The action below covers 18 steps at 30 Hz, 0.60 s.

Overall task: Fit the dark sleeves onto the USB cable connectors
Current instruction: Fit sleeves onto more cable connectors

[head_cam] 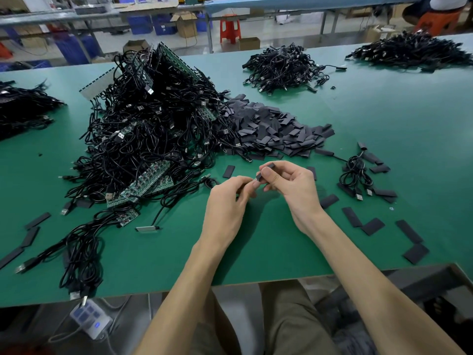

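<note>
While the green table (371,119) fills most of the view, its biggest load is the tangled cable pile (143,134), black USB leads mixed with green circuit strips, lying at ten o'clock from the hands. Just beside it, at twelve o'clock, spreads the sleeve heap (276,129), touching the cables along its left edge. A smaller far pile (281,65) of cables sits well apart at one o'clock. A coiled bundle (355,175) lies near at three o'clock, with loose sleeves (373,226) flat on the table at four o'clock. Toward the table's front edge, the right hand (291,188) has its grip pinched on the held sleeve (266,171) between thumb and fingers, above the table. The sleeve's long axis runs from eight o'clock up to two o'clock, lower end pointing at the left fingertips. The left hand (227,203) curls its fingers there; whether its grip holds anything I cannot tell.
</note>
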Each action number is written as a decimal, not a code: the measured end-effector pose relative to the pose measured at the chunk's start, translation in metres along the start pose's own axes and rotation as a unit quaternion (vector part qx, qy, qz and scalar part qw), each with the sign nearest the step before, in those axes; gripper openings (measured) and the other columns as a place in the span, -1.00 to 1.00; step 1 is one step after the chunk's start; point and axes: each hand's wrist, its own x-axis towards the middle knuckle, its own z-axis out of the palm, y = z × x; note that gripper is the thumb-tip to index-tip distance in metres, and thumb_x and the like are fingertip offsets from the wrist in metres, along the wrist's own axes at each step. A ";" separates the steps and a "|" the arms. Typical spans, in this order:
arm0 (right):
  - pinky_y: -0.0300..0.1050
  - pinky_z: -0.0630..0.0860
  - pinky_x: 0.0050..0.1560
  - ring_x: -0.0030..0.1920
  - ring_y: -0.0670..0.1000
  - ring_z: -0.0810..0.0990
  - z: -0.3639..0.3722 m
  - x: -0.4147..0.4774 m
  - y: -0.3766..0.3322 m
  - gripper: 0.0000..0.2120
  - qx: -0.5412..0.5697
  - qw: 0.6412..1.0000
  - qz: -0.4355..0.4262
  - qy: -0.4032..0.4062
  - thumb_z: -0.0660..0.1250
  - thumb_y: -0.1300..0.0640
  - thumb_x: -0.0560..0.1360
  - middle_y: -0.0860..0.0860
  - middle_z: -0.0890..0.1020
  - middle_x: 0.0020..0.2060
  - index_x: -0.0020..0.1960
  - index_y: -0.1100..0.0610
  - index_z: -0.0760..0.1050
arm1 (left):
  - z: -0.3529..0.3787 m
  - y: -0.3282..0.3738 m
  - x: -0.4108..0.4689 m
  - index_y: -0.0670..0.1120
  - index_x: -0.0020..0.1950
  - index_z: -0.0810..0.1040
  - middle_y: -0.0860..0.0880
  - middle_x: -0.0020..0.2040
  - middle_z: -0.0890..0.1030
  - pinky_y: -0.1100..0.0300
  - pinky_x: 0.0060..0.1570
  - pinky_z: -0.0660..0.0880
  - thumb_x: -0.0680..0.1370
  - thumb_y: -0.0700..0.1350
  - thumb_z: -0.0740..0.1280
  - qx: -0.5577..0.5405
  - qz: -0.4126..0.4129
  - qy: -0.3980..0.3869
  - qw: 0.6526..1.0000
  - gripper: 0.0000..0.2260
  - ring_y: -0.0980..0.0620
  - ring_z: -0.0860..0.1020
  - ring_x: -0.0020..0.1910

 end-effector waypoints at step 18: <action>-0.23 0.60 -0.20 -0.24 -0.06 0.63 0.001 0.000 0.004 -0.92 -0.037 0.999 0.028 -0.010 0.46 0.20 0.57 0.04 0.70 -0.27 -0.04 0.21 0.69 | 0.000 0.008 -0.002 -0.08 0.02 0.61 0.07 -0.15 0.65 -0.01 -0.02 0.45 0.71 -0.12 0.23 0.137 0.039 -0.014 0.990 -0.82 0.00 0.54 -0.15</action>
